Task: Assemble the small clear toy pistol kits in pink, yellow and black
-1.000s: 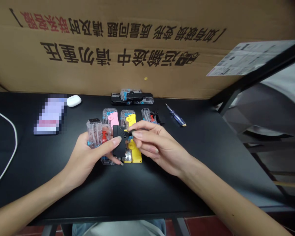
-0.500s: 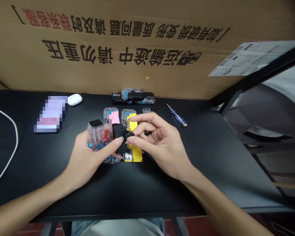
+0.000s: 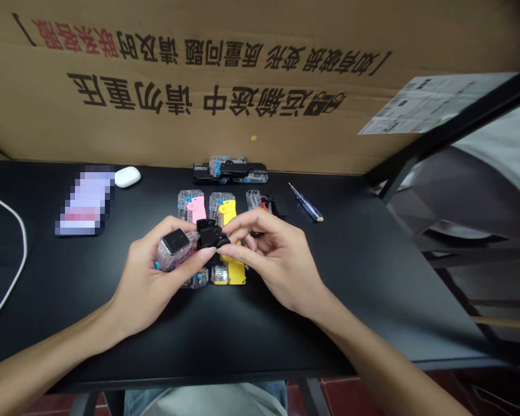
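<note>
Brown cardboard sheet (image 3: pixel 199 86) with large upside-down Chinese print rises behind a matte black tabletop (image 3: pixel 372 300), and we look down on it from head height. Our left hand (image 3: pixel 153 283) curls around a clear plastic block with a black top (image 3: pixel 173 251), fingers wrapped, thumb stretched across it. Our right hand (image 3: pixel 277 263) is half closed, its thumb and forefinger pinching a small black plastic part (image 3: pixel 210 238) right beside the clear block; the left thumb tip nearly meets it. Just beneath our hands lies a yellow plastic piece (image 3: pixel 233 271) with a partly hidden clear block. Beyond them stand a clear block with a pink tab (image 3: pixel 192 207), one with a yellow tab (image 3: pixel 225 211) and one with a red and black part (image 3: pixel 255 200). Farther back lies a black and clear assembly (image 3: pixel 229 170). To the right rests a blue-handled screwdriver (image 3: pixel 305 202). To the left sit a white earbud case (image 3: pixel 127 177), a pixelated flat rectangular item (image 3: pixel 85 202) and a white cable (image 3: pixel 15 260). A printed paper sheet (image 3: pixel 433 104) is fixed to the cardboard at upper right
</note>
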### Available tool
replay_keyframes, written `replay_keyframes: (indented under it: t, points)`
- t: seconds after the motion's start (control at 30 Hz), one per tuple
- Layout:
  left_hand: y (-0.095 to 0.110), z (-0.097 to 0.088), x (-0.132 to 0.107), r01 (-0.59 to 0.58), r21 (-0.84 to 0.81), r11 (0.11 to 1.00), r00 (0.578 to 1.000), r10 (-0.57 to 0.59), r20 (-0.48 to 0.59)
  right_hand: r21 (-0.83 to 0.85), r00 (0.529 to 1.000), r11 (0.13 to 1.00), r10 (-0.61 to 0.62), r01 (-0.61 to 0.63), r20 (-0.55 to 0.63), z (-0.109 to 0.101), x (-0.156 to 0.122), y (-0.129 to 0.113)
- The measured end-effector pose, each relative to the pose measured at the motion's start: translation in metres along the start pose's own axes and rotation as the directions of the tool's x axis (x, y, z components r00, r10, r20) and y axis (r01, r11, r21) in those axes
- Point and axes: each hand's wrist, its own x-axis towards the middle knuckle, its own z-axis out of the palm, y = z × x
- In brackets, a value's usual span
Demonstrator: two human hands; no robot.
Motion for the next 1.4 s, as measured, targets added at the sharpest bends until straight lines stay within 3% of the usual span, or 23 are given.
replay_keyframes:
  t: [0.13,0.27,0.67,0.9,1.17,1.4]
  points:
    - [0.001,0.001,0.001,-0.020,0.012,1.000,0.999,0.020,-0.031,-0.047,0.991,0.995,-0.089,0.085,-0.095,0.004,-0.004,0.003]
    - [0.004,0.001,0.002,-0.043,0.074,0.996,0.996,0.049,-0.078,-0.153,0.973,0.970,-0.204,0.186,-0.107,0.006,-0.008,0.005]
    - [0.004,-0.001,0.003,-0.085,0.081,0.993,0.996,0.087,-0.024,-0.195,0.987,0.970,-0.154,0.145,-0.034,0.001,-0.007,0.002]
    - [0.003,0.000,0.004,-0.063,0.056,0.996,0.998,0.063,-0.002,-0.205,0.977,0.957,-0.213,0.207,-0.004,-0.003,-0.006,0.001]
    - [0.005,-0.003,0.004,-0.088,0.055,0.995,0.996,0.087,0.023,-0.111,0.992,0.988,-0.118,0.112,-0.048,-0.002,-0.006,-0.005]
    - [0.005,-0.003,0.006,-0.198,0.093,0.976,0.980,0.195,0.032,-0.059,1.000,0.998,0.007,-0.007,0.004,-0.005,-0.002,-0.003]
